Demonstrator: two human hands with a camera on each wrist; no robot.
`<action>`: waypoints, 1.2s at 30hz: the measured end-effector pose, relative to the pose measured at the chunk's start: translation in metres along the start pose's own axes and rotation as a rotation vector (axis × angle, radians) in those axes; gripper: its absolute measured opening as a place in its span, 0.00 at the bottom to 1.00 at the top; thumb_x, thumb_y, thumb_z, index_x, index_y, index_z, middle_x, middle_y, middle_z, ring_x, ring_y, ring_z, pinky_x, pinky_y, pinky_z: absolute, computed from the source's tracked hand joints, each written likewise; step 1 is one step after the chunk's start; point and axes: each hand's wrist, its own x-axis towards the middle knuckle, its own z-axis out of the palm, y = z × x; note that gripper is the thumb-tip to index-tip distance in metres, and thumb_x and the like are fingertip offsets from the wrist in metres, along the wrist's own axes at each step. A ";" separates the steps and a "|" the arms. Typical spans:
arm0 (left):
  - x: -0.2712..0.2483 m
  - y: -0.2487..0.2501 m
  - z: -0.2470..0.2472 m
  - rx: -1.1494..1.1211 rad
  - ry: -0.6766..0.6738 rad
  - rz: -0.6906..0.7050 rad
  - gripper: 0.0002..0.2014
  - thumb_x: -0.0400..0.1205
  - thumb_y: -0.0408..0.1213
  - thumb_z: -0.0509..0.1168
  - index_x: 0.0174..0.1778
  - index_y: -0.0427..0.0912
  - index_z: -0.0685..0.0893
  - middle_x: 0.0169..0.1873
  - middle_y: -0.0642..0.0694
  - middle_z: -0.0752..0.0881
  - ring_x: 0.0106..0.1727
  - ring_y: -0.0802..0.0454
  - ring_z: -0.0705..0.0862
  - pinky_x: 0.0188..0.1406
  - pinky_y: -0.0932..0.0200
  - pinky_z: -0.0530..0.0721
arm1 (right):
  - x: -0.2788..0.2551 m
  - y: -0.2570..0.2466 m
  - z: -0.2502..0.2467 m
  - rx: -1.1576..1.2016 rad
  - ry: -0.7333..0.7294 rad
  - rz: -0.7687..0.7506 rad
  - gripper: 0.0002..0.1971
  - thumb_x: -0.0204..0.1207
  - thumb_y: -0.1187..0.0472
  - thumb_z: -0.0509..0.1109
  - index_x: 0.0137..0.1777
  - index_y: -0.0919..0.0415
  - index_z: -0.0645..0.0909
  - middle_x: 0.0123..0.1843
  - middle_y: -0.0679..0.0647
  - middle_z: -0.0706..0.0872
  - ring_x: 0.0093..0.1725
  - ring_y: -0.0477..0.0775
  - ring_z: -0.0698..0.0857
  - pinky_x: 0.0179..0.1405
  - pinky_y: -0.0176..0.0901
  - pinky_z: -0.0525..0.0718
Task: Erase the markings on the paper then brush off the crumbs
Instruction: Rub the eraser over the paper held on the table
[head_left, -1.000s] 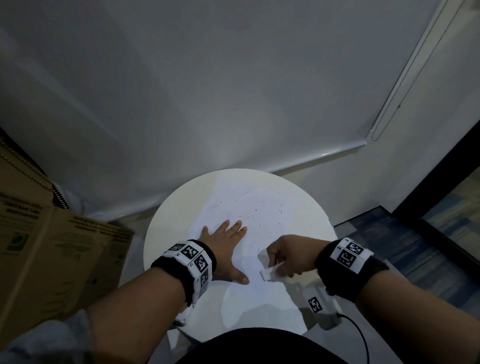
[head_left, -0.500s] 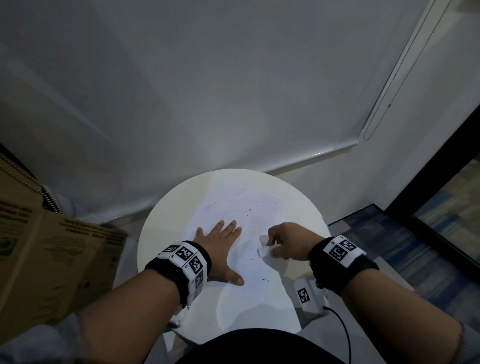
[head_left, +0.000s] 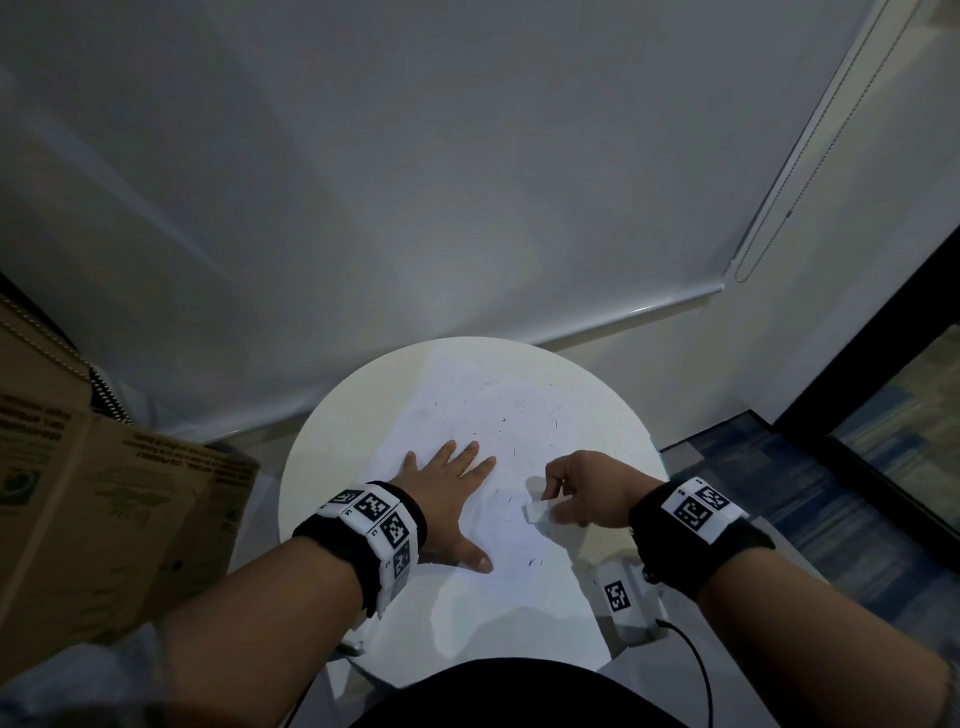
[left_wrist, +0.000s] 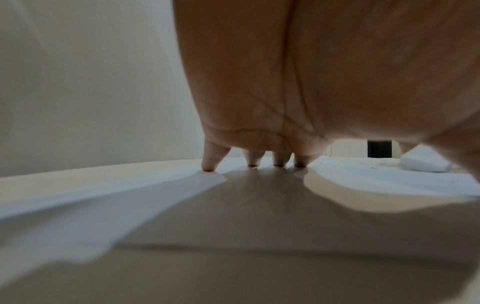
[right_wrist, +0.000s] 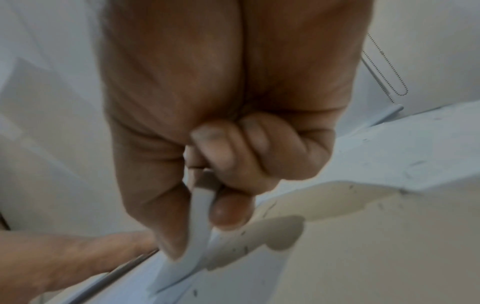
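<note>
White paper (head_left: 467, 467) lies flat on a round white table (head_left: 322, 467), covering most of the top from the centre out toward twelve o'clock. Short dark eraser crumbs (head_left: 501, 421) are scattered over the sheet, thickest from the centre up toward one o'clock, with a few more near six o'clock by the thumb of the left hand (head_left: 447, 499).

That hand lies palm-down on the paper at about eight o'clock of the table's centre, fingers straight and slightly spread, thumb splayed toward the person; the left wrist view shows the fingertips (left_wrist: 209, 164) touching the sheet.

The right hand (head_left: 587, 488) is at about four o'clock, fingers curled, pinching a small white eraser (head_left: 535, 509) between thumb and fingertips. In the right wrist view the eraser (right_wrist: 200, 216) sticks out below the fingers toward the paper; whether its tip touches the sheet is unclear through the blur.

Both wrists carry black bands with black-and-white marker tags. A small white box with another marker (head_left: 618, 595) sits at the table's edge at five o'clock, a black cable (head_left: 696, 670) running from it. Brown cardboard boxes (head_left: 104, 519) stand at nine o'clock, beside the table. A grey roller blind (head_left: 415, 182) with a bead chain (head_left: 779, 218) hangs behind, at twelve o'clock.
</note>
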 end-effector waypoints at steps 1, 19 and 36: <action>0.001 0.001 0.000 0.009 0.006 0.040 0.56 0.74 0.69 0.66 0.84 0.56 0.33 0.84 0.55 0.31 0.84 0.51 0.31 0.82 0.34 0.38 | 0.000 0.000 -0.001 -0.016 0.017 -0.003 0.06 0.71 0.65 0.73 0.40 0.54 0.79 0.29 0.48 0.79 0.25 0.43 0.78 0.28 0.34 0.75; 0.007 0.011 -0.001 0.038 -0.029 0.099 0.50 0.77 0.65 0.66 0.85 0.59 0.39 0.84 0.57 0.34 0.85 0.50 0.33 0.80 0.27 0.40 | -0.007 -0.004 -0.006 -0.158 0.110 -0.023 0.07 0.72 0.61 0.72 0.50 0.57 0.84 0.39 0.46 0.78 0.41 0.49 0.77 0.36 0.36 0.72; 0.009 0.014 0.000 0.015 -0.015 0.075 0.51 0.76 0.66 0.67 0.86 0.59 0.41 0.85 0.58 0.36 0.85 0.50 0.34 0.79 0.24 0.43 | -0.007 -0.008 -0.007 -0.185 0.020 -0.029 0.08 0.72 0.61 0.72 0.51 0.55 0.84 0.41 0.46 0.78 0.42 0.48 0.77 0.41 0.36 0.72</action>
